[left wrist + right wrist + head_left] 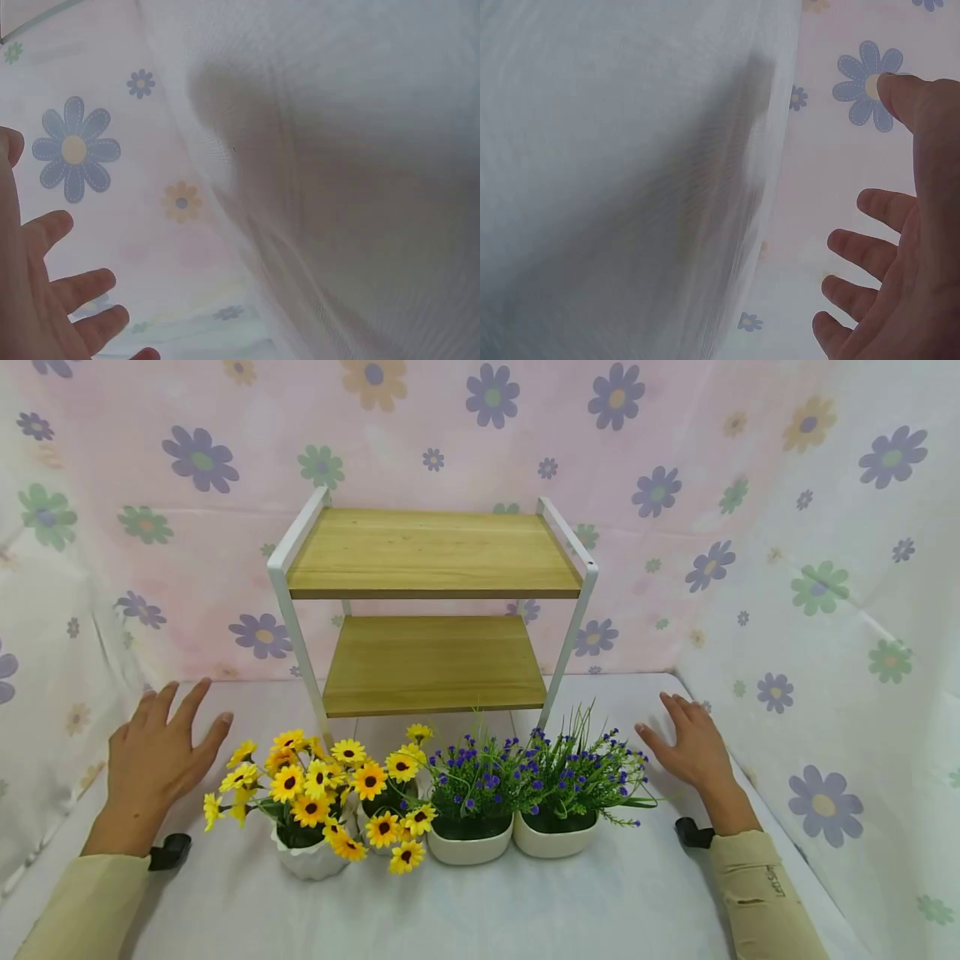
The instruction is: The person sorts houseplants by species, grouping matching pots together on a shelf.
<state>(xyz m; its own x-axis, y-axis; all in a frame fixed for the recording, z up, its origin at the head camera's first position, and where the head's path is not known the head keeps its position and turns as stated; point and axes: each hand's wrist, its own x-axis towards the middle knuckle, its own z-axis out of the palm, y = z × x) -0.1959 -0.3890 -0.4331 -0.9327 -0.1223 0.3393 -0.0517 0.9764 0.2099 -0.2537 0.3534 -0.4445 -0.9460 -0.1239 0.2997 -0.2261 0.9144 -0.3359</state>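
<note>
My left hand [155, 752] holds nothing and has its fingers spread, left of the flowers. On the other side my right hand [693, 747] is empty too, fingers apart, to the right of the purple plants. Between the hands several potted artificial plants stand in a row. Yellow sunflowers in a white scalloped pot [313, 862] are nearest my left hand, with a second pot of yellow sunflowers [384, 828] beside them. Then come two oval white pots with purple flowers, a left one [471, 850] and a right one [557, 842]. Both wrist views show spread fingers against cloth.
Behind the plants stands a two-tier rack with a wooden top shelf [435, 552], a wooden lower shelf [437, 662] and white side frames. A white cloth [480, 914] covers the table. Flower-printed fabric [450, 460] hangs at the back and on both sides.
</note>
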